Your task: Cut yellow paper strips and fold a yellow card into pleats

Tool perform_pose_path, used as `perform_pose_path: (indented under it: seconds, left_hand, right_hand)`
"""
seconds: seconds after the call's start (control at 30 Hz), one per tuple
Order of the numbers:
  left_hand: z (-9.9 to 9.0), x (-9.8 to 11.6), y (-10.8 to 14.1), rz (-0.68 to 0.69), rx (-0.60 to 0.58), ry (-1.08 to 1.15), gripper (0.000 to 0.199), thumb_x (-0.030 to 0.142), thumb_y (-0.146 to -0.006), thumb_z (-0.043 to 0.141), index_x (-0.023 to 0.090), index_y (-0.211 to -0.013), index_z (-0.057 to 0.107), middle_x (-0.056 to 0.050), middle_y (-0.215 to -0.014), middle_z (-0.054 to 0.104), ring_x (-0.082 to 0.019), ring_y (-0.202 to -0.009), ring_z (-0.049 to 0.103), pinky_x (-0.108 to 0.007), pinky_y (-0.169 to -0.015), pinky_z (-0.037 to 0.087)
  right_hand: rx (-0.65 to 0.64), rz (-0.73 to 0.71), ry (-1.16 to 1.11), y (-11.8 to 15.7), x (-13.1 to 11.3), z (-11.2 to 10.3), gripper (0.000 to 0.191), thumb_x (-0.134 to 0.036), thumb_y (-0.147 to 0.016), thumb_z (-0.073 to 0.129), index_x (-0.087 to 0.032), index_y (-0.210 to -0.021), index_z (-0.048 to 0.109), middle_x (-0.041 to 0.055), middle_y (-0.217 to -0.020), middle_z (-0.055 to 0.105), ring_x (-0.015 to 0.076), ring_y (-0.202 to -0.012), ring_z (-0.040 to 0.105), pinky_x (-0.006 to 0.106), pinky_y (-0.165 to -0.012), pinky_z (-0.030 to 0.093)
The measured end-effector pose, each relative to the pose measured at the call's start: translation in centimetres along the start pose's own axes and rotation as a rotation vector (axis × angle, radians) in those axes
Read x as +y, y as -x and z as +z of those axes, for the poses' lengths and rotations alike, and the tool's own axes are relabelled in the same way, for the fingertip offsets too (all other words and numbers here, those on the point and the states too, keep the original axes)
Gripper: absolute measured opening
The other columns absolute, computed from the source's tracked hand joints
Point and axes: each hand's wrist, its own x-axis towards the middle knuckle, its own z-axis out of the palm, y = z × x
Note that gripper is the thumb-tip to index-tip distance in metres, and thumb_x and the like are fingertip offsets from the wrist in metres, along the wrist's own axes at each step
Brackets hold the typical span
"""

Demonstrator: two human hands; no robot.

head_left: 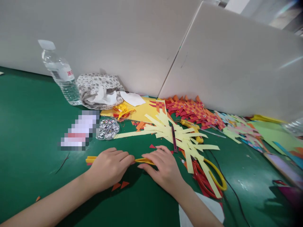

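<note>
A folded yellow paper strip [144, 160] runs between my two hands just above the green table. My left hand [110, 165] is closed around its left part, and layered yellow ends with a bit of red stick out past the wrist side. With thumb and fingers my right hand [163, 168] pinches the other end. Much of the strip is hidden by the hands. Small orange paper triangles [125, 184] lie under my left hand. Beyond my right hand spreads a pile of pale yellow paper strips [165, 127], with a dark craft knife [174, 138] on top.
Red and yellow looped handles [202, 181] lie partly under the strips at right, by a yellow glue gun [193, 127]. Woven red-orange paper fish [189, 108] line the partition. A bag of googly eyes [107, 128], a water bottle [62, 75] and a patterned pouch [100, 83] stand left.
</note>
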Motion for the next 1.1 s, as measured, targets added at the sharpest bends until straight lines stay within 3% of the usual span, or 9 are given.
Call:
perform_pose_path:
  seconds: [0.23, 0.53, 0.7, 0.9, 1.1]
  left_hand:
    - [0.2, 0.2, -0.1, -0.014, -0.051, -0.041, 0.022, 0.025, -0.097, 0.036, 0.019, -0.083, 0.052, 0.002, -0.064, 0.057, -0.015, -0.056, 0.055, -0.029, -0.053, 0.031]
    - [-0.2, 0.4, 0.2, 0.062, -0.023, -0.047, 0.023, 0.010, -0.091, 0.033, 0.019, -0.081, 0.051, 0.003, -0.060, 0.054, -0.015, -0.052, 0.051, -0.029, -0.049, 0.029]
    - [-0.3, -0.1, 0.0, 0.017, 0.008, -0.044, 0.020, 0.018, -0.095, 0.037, 0.019, -0.083, 0.052, 0.003, -0.062, 0.057, -0.015, -0.053, 0.054, -0.029, -0.050, 0.032]
    - [-0.1, -0.1, -0.1, -0.057, -0.029, -0.044, 0.022, 0.029, -0.097, 0.036, 0.018, -0.086, 0.053, 0.001, -0.066, 0.059, -0.017, -0.057, 0.057, -0.029, -0.053, 0.036]
    - [0.4, 0.3, 0.3, -0.012, 0.003, -0.009, 0.019, 0.016, -0.095, 0.037, 0.020, -0.084, 0.052, 0.003, -0.063, 0.059, -0.014, -0.054, 0.055, -0.029, -0.051, 0.032]
  right_hand:
    - [-0.049, 0.074, -0.033, 0.5, 0.3, 0.6, 0.021, -0.029, -0.090, 0.058, -0.019, -0.071, 0.059, -0.0028, -0.063, 0.063, 0.0117, -0.062, 0.055, 0.035, -0.090, 0.038]
    - [-0.052, 0.083, -0.112, 0.3, -0.4, 0.5, 0.017, -0.031, -0.088, 0.059, -0.020, -0.075, 0.060, -0.0029, -0.064, 0.063, 0.0122, -0.061, 0.055, 0.037, -0.090, 0.040]
    - [0.042, 0.155, -0.125, 0.3, 0.5, -0.1, 0.018, -0.034, -0.080, 0.069, -0.021, -0.084, 0.058, 0.0009, -0.076, 0.067, 0.0164, -0.071, 0.061, 0.042, -0.092, 0.041]
    - [0.067, 0.195, -0.232, 0.4, 0.4, 0.5, 0.017, -0.024, -0.080, 0.069, -0.022, -0.072, 0.054, -0.0044, -0.064, 0.061, 0.0120, -0.059, 0.056, 0.042, -0.093, 0.043]
    - [0.077, 0.197, -0.295, 0.4, -0.2, 1.2, 0.020, -0.025, -0.079, 0.070, -0.021, -0.067, 0.054, -0.0056, -0.060, 0.060, 0.0109, -0.055, 0.054, 0.041, -0.093, 0.044]
